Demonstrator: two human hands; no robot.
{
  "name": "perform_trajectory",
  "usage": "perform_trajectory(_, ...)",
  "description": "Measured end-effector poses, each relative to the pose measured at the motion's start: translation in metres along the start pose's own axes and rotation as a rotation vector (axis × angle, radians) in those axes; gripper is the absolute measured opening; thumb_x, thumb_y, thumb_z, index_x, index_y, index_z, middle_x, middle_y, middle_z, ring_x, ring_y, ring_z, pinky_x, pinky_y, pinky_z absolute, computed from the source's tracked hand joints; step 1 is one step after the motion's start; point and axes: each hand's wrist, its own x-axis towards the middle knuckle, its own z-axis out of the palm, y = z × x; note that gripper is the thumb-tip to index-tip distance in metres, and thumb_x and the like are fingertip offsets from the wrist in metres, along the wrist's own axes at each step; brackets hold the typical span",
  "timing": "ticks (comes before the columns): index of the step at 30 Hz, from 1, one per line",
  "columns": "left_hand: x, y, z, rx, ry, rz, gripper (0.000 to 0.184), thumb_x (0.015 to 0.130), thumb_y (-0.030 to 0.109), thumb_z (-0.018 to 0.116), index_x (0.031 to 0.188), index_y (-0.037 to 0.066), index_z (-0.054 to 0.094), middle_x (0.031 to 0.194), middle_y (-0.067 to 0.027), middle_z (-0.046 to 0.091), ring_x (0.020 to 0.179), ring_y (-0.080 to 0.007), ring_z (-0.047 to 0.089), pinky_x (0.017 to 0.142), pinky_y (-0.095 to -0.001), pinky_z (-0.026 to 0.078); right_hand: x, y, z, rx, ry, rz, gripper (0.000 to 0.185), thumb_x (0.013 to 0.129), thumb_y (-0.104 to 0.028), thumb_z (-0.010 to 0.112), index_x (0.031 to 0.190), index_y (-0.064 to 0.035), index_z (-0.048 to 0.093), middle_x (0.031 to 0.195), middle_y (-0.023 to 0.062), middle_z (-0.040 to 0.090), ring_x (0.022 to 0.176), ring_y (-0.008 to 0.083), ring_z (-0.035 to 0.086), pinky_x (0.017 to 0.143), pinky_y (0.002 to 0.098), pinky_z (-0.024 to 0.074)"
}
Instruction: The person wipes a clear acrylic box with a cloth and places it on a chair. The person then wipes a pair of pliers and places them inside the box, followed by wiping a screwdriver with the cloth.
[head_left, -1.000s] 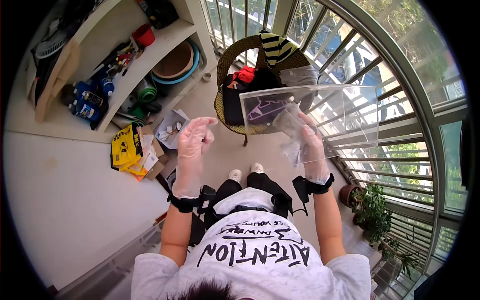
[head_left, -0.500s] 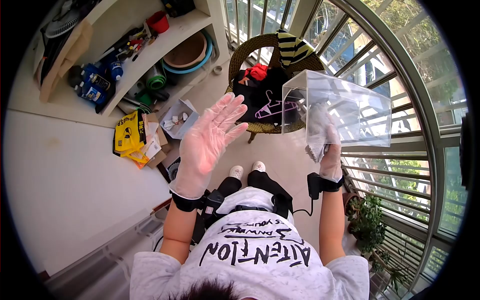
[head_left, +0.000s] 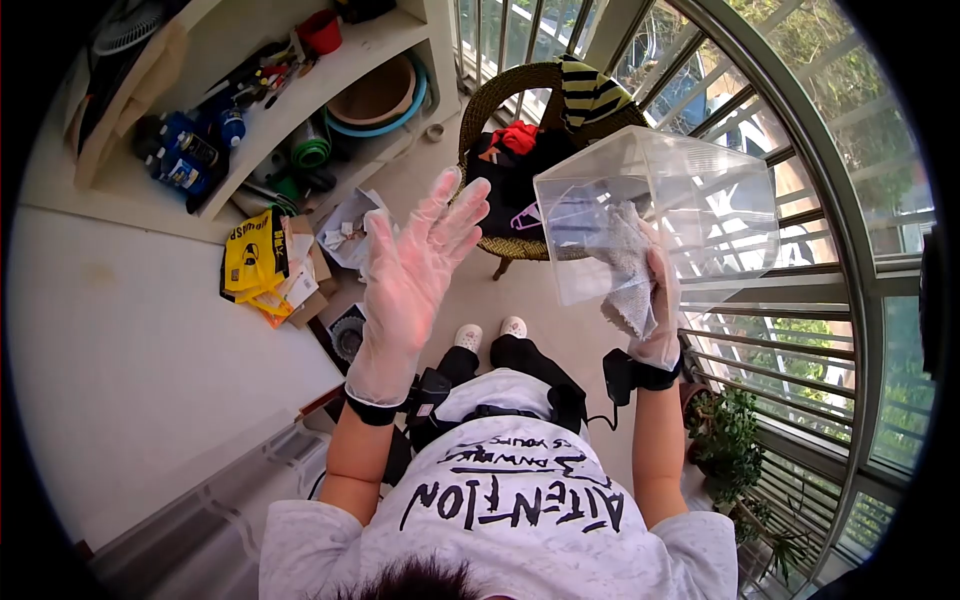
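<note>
- Head view: holds left hand (head_left: pixel 405 280) open and raised, palm showing, fingers spread, well apart from the box (head_left: pixel 720 200).
- Grips grey cloth (head_left: pixel 630 270) in right hand (head_left: pixel 657 310), fingers bent around it, at the near side of the box; cannot tell through the clear walls exactly where fingers meet plastic.
- Wears clear gloves on both hands, with black straps at the wrists.
- Places the box, clear and tilted, in the air at right hand, partly across the view of the chair (head_left: pixel 512 82).
- Shows striped cloth (head_left: pixel 590 95) draped over the chair's back; bears red cloth (head_left: pixel 517 137) and purple hanger (head_left: pixel 526 217) on the seat, among dark fabric.
- Records at left a shelf (head_left: pixel 385 38) with red pot (head_left: pixel 320 32), tools and blue bottles (head_left: pixel 188 158) above, basins (head_left: pixel 372 90) below.
- Locates yellow bag (head_left: pixel 255 258) near the shelf's foot, beside cardboard and papers.
- Finds plants (head_left: pixel 725 440) low at right, beside the railing (head_left: pixel 855 300).
</note>
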Motion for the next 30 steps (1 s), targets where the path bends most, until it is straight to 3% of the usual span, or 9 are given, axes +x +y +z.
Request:
perform_trajectory(4,-0.006,0.000,0.000,0.059,-0.021,0.023,0.086,0.084,0.068,0.021,0.137,0.000,0.025,0.135,-0.0230,0.035,0.126,-0.0312,0.033,0.104,-0.0379,0.026,0.006,0.000,0.009,-0.041,-0.123,-0.037,0.051,0.086,-0.020,0.048,0.129,0.0047,0.036,0.123,0.0167,0.049,0.104,0.0220,0.054,0.085,0.0274,0.0463)
perform_trajectory(7,-0.007,-0.007,-0.005,0.018,-0.093,-0.038,0.087,0.084,0.069,0.022,0.137,0.000,0.024,0.135,-0.0223,0.035,0.125,-0.0310,0.035,0.105,-0.0379,0.024,0.005,0.003,0.033,-0.139,0.141,-0.071,0.050,0.085,-0.027,0.047,0.126,0.0016,0.042,0.116,0.0140,0.054,0.100,0.0184,0.056,0.079,0.0237,0.0455)
perform_trajectory(10,-0.003,-0.029,0.003,-0.001,-0.074,-0.076,0.087,0.084,0.068,0.021,0.137,0.000,0.023,0.138,-0.0202,0.032,0.126,-0.0287,0.035,0.105,-0.0375,0.023,0.007,0.010,0.040,-0.206,-0.010,-0.121,0.051,0.086,-0.028,0.046,0.127,0.0020,0.041,0.121,0.0116,0.050,0.110,0.0186,0.049,0.095,0.0288,0.0352)
perform_trajectory(12,0.002,-0.053,0.016,0.056,-0.031,-0.128,0.087,0.084,0.068,0.019,0.138,0.000,0.021,0.141,-0.0177,0.028,0.126,-0.0257,0.033,0.105,-0.0369,0.022,0.013,0.027,0.052,-0.163,0.018,-0.208,0.049,0.088,-0.026,0.044,0.127,0.0040,0.041,0.121,0.0139,0.051,0.108,0.0205,0.052,0.092,0.0306,0.0410)
perform_trajectory(16,0.006,-0.092,0.019,0.120,-0.202,-0.031,0.072,0.092,0.049,0.034,0.141,0.001,0.010,0.142,-0.0095,0.023,0.128,-0.0170,0.027,0.105,-0.0293,0.019,0.023,0.049,0.061,-0.203,0.024,-0.321,0.050,0.087,-0.028,0.046,0.127,0.0026,0.040,0.121,0.0118,0.051,0.106,0.0211,0.052,0.092,0.0319,0.0403)
perform_trajectory(17,0.003,-0.095,0.017,0.073,-0.209,-0.036,0.063,0.092,0.024,0.046,0.140,0.001,0.014,0.137,-0.0075,0.028,0.124,-0.0136,0.029,0.102,-0.0270,0.024,0.021,0.051,0.065,-0.218,0.090,-0.350,0.050,0.086,-0.032,0.049,0.125,-0.0016,0.041,0.114,0.0103,0.052,0.099,0.0176,0.052,0.087,0.0295,0.0418)
perform_trajectory(21,0.000,-0.112,0.028,0.250,-0.161,0.089,0.058,0.080,-0.006,0.054,0.134,0.001,0.034,0.119,-0.0070,0.050,0.105,-0.0129,0.048,0.091,-0.0236,0.038,0.017,0.048,0.069,-0.258,0.192,-0.436,0.044,0.090,-0.027,0.046,0.127,-0.0057,0.038,0.110,0.0120,0.053,0.093,0.0190,0.054,0.080,0.0294,0.0453)
perform_trajectory(25,-0.002,-0.100,0.038,0.307,0.103,0.022,0.030,0.078,-0.008,0.058,0.107,-0.002,0.060,0.095,-0.0058,0.063,0.085,-0.0117,0.059,0.076,-0.0239,0.049,0.006,0.035,0.076,-0.227,0.127,-0.343,0.042,0.090,-0.021,0.045,0.127,-0.0022,0.037,0.118,0.0150,0.050,0.105,0.0224,0.052,0.089,0.0322,0.0419)
perform_trajectory(30,0.000,-0.087,0.029,0.342,0.084,-0.052,0.022,0.078,-0.003,0.062,0.100,-0.002,0.062,0.084,-0.0071,0.064,0.073,-0.0100,0.060,0.064,-0.0219,0.050,0.005,0.035,0.079,-0.172,0.177,-0.355,0.042,0.089,-0.020,0.045,0.126,-0.0027,0.038,0.116,0.0148,0.050,0.102,0.0224,0.053,0.085,0.0322,0.0440)
